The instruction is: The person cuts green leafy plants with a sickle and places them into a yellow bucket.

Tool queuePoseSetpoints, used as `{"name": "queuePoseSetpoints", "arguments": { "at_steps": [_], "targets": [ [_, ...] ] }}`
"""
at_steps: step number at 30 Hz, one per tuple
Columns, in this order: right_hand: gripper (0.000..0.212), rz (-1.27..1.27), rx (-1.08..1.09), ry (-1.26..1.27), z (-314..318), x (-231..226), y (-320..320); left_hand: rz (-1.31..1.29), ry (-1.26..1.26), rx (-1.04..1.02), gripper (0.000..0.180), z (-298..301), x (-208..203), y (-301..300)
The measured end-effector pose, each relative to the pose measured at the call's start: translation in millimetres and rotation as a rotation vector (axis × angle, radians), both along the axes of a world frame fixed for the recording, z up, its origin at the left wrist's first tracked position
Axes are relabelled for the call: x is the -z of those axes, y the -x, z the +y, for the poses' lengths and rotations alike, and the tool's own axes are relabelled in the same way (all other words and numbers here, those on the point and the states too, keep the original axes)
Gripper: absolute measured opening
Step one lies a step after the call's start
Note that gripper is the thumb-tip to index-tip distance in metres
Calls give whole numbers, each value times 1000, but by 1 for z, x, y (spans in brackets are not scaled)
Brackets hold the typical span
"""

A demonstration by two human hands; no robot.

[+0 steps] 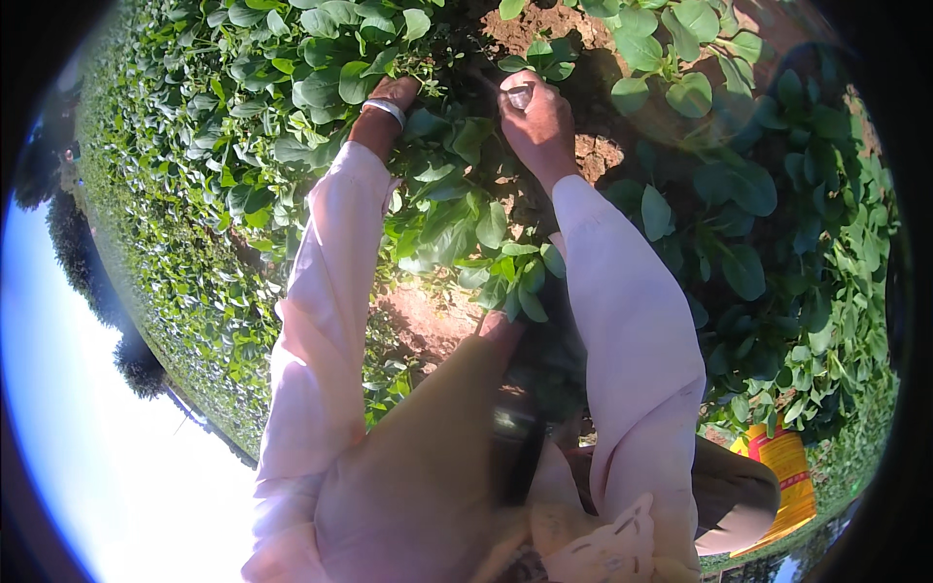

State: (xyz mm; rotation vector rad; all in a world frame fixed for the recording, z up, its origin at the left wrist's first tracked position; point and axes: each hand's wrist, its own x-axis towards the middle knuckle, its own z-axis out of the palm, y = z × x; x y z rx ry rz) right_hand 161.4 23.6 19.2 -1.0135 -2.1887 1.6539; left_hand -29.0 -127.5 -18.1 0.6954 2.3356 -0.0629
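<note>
My left hand (397, 94), with a pale bracelet (387, 111) at the wrist, reaches in among broad-leaved green plants (335, 83). Its fingers are hidden by leaves and shadow. To its right, my right hand (539, 124) is closed in a fist around a hand tool (521, 96). Only the tool's rounded, shiny handle end shows clearly; the rest is lost in the dark gap between the hands. Just beyond the right fist stands a small leafy plant (544, 60). Both forearms wear pale pink sleeves.
Reddish-brown soil (595, 155) shows beside the right hand, and more bare soil (428, 316) by my knee and foot. Dense leafy crop spreads left and right. A yellow and red sack (782, 476) lies at the lower right.
</note>
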Motion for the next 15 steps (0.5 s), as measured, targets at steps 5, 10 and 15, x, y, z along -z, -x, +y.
{"name": "queuePoseSetpoints", "arguments": {
  "at_steps": [5,10,15],
  "targets": [
    [28,-169,-283,-119,18,-29,-58,23,-5,-13,30,-16,-1,-6],
    [26,-167,-396,-227,14,-32,-80,44,-10,3,29,-18,0,-9],
    [22,-172,-249,-195,-10,-20,-35,102,2,143,29,-18,-8,-10]
  ]
}}
